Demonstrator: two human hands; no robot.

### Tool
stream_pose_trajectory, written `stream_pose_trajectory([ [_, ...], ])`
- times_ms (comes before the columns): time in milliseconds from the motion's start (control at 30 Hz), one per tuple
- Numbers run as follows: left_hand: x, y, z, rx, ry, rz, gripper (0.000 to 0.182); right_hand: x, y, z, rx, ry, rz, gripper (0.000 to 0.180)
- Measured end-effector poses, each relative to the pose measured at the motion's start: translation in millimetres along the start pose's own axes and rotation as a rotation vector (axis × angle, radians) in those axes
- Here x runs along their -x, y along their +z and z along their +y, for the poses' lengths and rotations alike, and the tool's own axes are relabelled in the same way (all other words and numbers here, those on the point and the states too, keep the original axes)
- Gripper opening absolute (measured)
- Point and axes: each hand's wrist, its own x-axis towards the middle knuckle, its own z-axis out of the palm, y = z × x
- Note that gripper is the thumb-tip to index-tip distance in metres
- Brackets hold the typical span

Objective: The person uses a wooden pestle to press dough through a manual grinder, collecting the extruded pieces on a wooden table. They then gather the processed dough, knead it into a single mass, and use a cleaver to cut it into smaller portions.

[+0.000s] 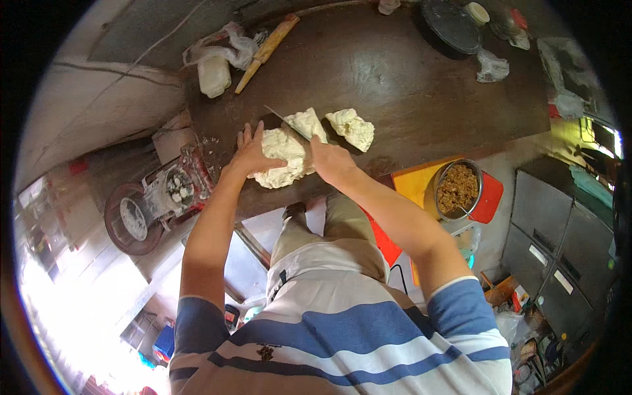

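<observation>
A large mass of pale dough [281,157] lies near the front edge of the dark worktop [395,94]. My left hand [252,154] rests on its left side, fingers and thumb spread. In my right hand [332,159] is the handle end of a knife [289,123], its thin blade pointing up and left across the dough. The blade lies at or in the dough's surface; how deep, I cannot tell. To the right of the knife, a dough part [308,122] sits against the main mass. A separate lump of dough [351,129] lies further right.
A wooden rolling pin [266,53] and a whitish container [214,76] stand at the back left. A dark round lid or pan [452,24] is at the back right. A metal pot of brown filling [458,190] stands at right, a floury machine [177,187] at left.
</observation>
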Motion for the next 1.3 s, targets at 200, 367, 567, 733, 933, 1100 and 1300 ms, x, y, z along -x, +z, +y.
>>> stream_pose_trajectory([
  [200, 2, 9, -5, 0.175, 0.233, 0.031, 0.120, 10, 17, 20, 0.131, -0.011, -0.058, 0.036],
  [367, 39, 47, 0, 0.201, 0.150, 0.288, 0.105, -4, 43, 29, 0.133, -0.039, 0.078, 0.032],
  [567, 108, 113, 29, 0.368, -0.063, 0.585, 0.085, 1, 36, 37, 0.136, -0.024, 0.150, 0.020],
  [733, 113, 135, 24, 0.607, -0.195, 0.604, 0.092, 10, 24, 37, 0.076, 0.038, 0.224, 0.026],
  [933, 89, 121, 14, 0.571, -0.380, 0.522, 0.111, 36, 0, 5, -0.025, 0.041, 0.384, 0.016],
  [1100, 91, 114, 11, 0.687, -0.309, 0.443, 0.120, 97, 14, -45, -0.064, -0.044, 0.294, 0.014],
  [1300, 93, 123, 13, 0.615, -0.231, 0.540, 0.110, 105, 57, -57, -0.073, 0.152, 0.119, 0.019],
])
